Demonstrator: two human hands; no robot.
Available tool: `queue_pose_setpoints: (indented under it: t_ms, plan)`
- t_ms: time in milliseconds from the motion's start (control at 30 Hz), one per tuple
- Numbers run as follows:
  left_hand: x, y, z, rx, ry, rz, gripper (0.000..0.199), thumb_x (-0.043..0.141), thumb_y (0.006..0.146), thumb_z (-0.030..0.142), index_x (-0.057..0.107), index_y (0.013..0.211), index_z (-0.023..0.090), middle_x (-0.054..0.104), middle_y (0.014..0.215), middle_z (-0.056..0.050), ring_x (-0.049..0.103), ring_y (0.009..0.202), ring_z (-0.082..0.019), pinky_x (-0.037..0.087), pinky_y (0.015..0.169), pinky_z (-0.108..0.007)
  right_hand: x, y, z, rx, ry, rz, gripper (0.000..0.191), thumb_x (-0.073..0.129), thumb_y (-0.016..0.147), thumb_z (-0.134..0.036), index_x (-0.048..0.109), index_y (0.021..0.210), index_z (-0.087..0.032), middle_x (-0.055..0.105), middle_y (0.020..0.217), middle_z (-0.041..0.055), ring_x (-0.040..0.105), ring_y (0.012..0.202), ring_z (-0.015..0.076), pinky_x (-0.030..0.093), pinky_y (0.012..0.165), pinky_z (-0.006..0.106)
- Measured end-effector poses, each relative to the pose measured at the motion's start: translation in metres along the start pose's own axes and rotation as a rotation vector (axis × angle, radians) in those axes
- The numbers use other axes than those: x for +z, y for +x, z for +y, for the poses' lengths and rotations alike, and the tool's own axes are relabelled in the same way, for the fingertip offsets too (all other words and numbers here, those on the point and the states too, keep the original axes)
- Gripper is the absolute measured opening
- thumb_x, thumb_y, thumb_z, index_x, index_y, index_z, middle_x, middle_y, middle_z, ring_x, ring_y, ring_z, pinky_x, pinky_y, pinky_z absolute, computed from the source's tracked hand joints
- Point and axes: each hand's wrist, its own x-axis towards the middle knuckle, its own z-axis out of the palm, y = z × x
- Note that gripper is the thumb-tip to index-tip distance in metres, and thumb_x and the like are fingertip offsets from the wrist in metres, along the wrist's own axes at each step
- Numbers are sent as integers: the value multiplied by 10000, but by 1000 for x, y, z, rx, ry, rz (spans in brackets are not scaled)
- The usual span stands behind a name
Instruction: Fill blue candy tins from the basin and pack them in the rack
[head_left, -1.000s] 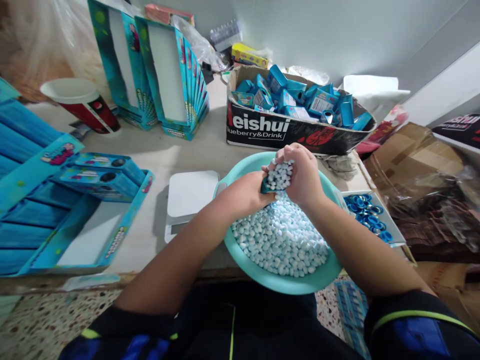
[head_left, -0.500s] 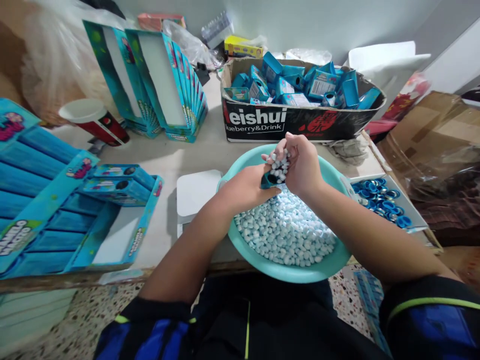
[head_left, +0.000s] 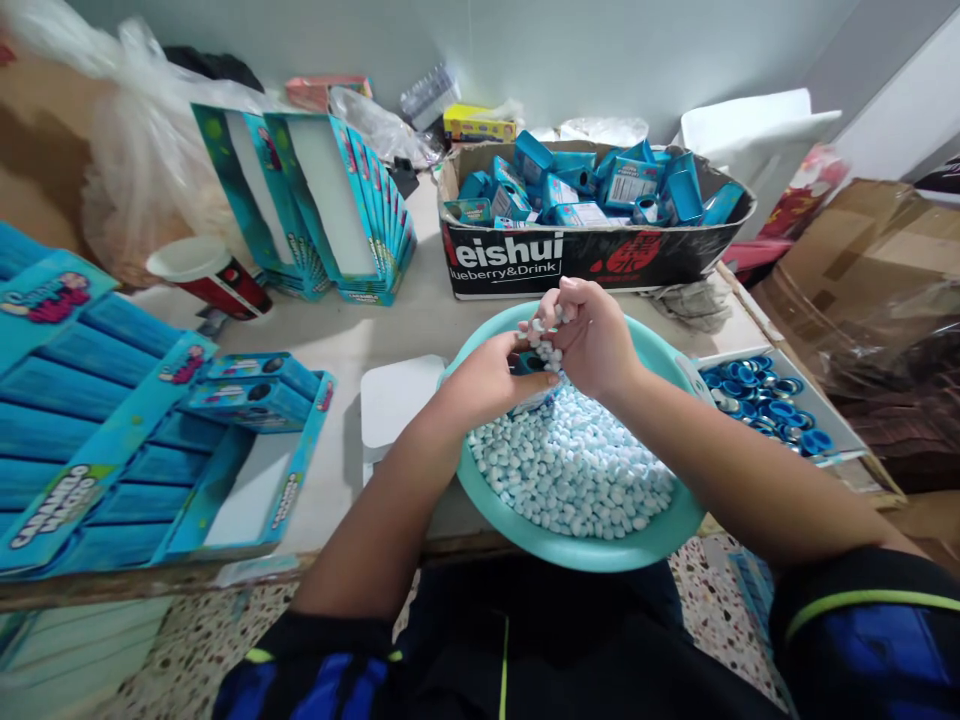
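In the head view, mid-frame, our left hand (head_left: 487, 380) is wrapped around a small blue box (head_left: 531, 364), its long axis hidden by fingers. Our right hand (head_left: 600, 340), a half-curled grip cradling white pellets (head_left: 551, 356), meets it from the right. Both are above the basin (head_left: 585, 558); tabletop (head_left: 421, 328) shows towards the upper left, while the black carton (head_left: 510, 278) bounds the upper side.
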Motion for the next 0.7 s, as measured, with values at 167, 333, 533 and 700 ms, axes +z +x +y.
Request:
queue_pose_setpoints:
  t_ms: [167, 333, 533, 700]
  plan:
    - [1, -1, -1, -7, 11, 66, 394, 790, 796, 369, 679, 1108, 154, 716, 1038, -91, 673, 961, -261, 540, 844, -393, -2, -1, -3, 2, 4, -40, 357, 665, 789, -443, 392, 695, -234, 529, 733, -27, 532, 652, 120, 481, 636, 284]
    - [2, -4, 5, 25, 81, 83, 283, 755, 826, 319, 674, 1056, 177, 717, 1055, -78, 663, 994, -261, 520, 843, -385, -5, 0, -1, -36, -32, -76, 248, 643, 813, -391, 477, 728, -228, 575, 784, -8, 568, 685, 128, 432, 576, 260]
    - [1, -5, 8, -7, 120, 62, 252, 742, 845, 353, 691, 1026, 184, 735, 1025, -70, 670, 952, -244, 512, 812, -365, -7, 2, -4, -21, -78, -82, 177, 648, 827, -349, 556, 763, -212, 590, 801, -1, 535, 615, 106, 370, 494, 240]
    - [2, -6, 4, -36, 173, 109, 263, 757, 834, 391, 676, 987, 193, 726, 989, -69, 660, 920, -238, 511, 813, -385, -10, 3, -12, 5, -177, -110, 215, 655, 859, -366, 562, 757, -201, 601, 773, -1, 507, 559, 88, 330, 457, 226]
